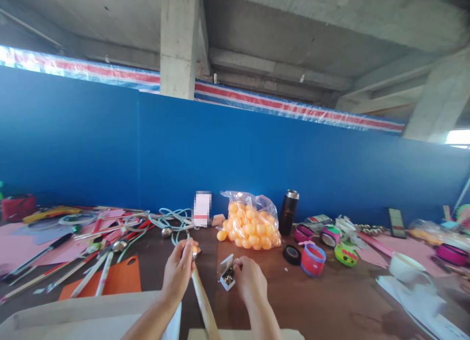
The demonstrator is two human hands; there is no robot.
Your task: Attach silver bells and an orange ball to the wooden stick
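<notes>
A small, round, shiny silver-coloured metal bell (194, 254) sits at the fingertips of the person's left hand (178, 265). Just below it, a smooth, pale tan wooden stick (203, 301) slants down to the bottom edge; whether the two are joined is unclear. To their right, a small white box (231, 284) lies on the brown tabletop (286, 301), flap raised, with shiny metal pieces (228, 276) inside, the right hand's (251, 280) fingertips at its right edge.
</notes>
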